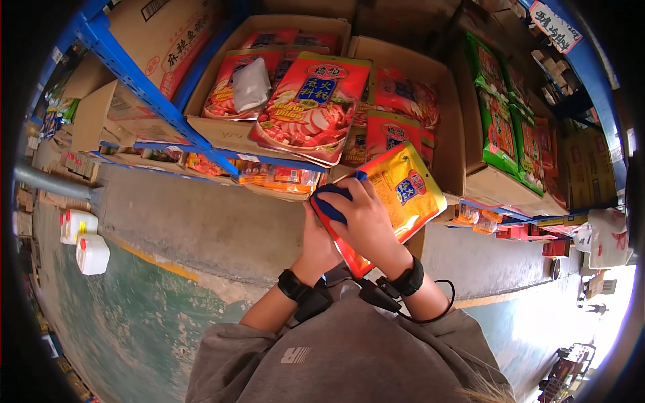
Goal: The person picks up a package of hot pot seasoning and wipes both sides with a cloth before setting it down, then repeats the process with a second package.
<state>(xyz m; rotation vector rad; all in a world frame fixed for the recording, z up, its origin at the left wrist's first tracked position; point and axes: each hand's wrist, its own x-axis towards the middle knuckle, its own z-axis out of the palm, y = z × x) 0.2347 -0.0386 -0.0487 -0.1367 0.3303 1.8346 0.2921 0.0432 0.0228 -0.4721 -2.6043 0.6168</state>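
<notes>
My left hand (320, 247) supports a flat foil food pouch (403, 189) by its left edge. The pouch is tilted, with its yellow printed side up and red borders showing. A dark blue cloth (330, 204) is bunched in my right hand (370, 221), which presses it against the pouch's surface. Just beyond, a stack of red food pouches (312, 108) rests on the front rim of an open cardboard box (227, 132). A folded clear plastic bag (252, 84) lies on other red pouches in that box. A second cardboard box (448, 126) holds similar pouches.
Green packets (499, 121) fill a box at the right. Blue metal shelving (151, 95) frames the boxes, with more goods on a lower level. Two white plastic jugs (93, 254) stand on the worn green floor (136, 312) to the left. A cart (567, 370) stands far right.
</notes>
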